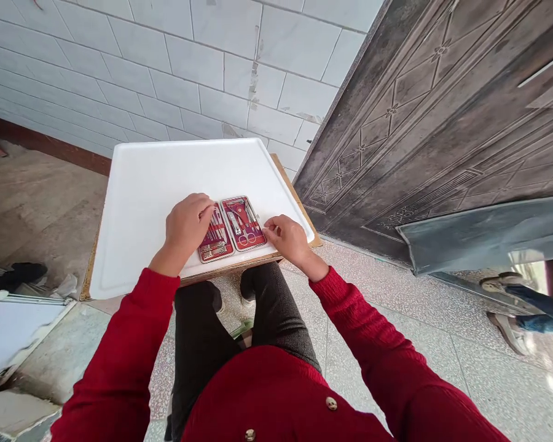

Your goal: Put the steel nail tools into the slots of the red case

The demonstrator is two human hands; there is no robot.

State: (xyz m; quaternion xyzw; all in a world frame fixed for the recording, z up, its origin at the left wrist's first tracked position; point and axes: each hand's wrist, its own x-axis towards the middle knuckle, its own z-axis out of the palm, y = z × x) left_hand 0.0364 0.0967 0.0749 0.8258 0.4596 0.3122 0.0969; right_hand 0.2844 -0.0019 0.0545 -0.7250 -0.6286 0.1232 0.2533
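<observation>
Two buttons (291,418) on my red sweater (276,387) sit nearest, then my dark pants (283,310). Past them, my hands, well apart, one at each outer side of the open kit (229,228). Left hand (188,227) curled over the outer edge of the left half, covering part of it; can't tell if it grips or just rests. Right hand (288,236) has thumb and fingertips close together at the right half's outer edge; can't tell whether they pinch it. No tool seen lifted in either hand.

Kit lies flat, both halves spread, on the white board (184,169), at its near edge. Right half: scissors (246,238), a clipper (235,223), more small tools. Left half: a row of slim tools, others too small to tell.

Step in hand, my read: handling the case by its two outer sides, tools in their places. Next move calls for a sure hold on both edges, kept level so nothing slips out, and some care at the near edge.

Wood (299,209) shows under the board. Farther off: tiled wall (166,61) ahead, dark door (396,123) right, someone else's shoe (509,333) far right.
</observation>
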